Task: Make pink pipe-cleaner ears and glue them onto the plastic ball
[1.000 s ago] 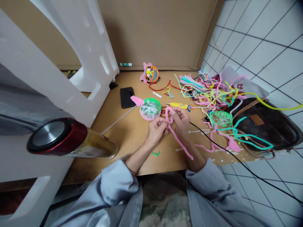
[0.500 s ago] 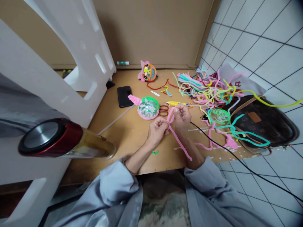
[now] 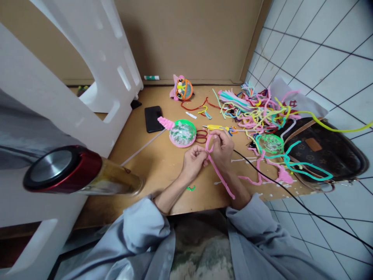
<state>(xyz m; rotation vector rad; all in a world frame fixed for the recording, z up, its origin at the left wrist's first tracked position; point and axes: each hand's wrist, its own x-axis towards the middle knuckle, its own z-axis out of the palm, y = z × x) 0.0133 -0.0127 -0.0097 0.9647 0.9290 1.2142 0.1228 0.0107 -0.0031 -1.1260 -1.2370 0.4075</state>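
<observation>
A pink pipe cleaner [image 3: 220, 179] is bent into a small loop at its upper end, and its long tail hangs down over my right forearm. My left hand [image 3: 194, 159] pinches it at the base of the loop. My right hand [image 3: 222, 147] is closed on the loop's upper right side. Just beyond my hands lie red-handled scissors [image 3: 201, 136], partly hidden, and a yellow glue gun [image 3: 217, 127]. Left of the scissors sits a clear round ball [image 3: 183, 133] edged in green and pink, with a coiled pink piece [image 3: 166, 123] sticking out at its left.
A tall flask [image 3: 84, 171] stands at the left near a black phone [image 3: 153, 119]. Piled pipe cleaners [image 3: 253, 109] and a brown handbag [image 3: 329, 147] occupy the right. A black cable [image 3: 279, 186] crosses the table's right side. An orange-trimmed animal figure [image 3: 183, 88] sits at the back.
My right hand has shifted slightly left and the pink loop looks a little smaller and rounder. The tail's end has swung slightly left. My left hand stays almost in place.
</observation>
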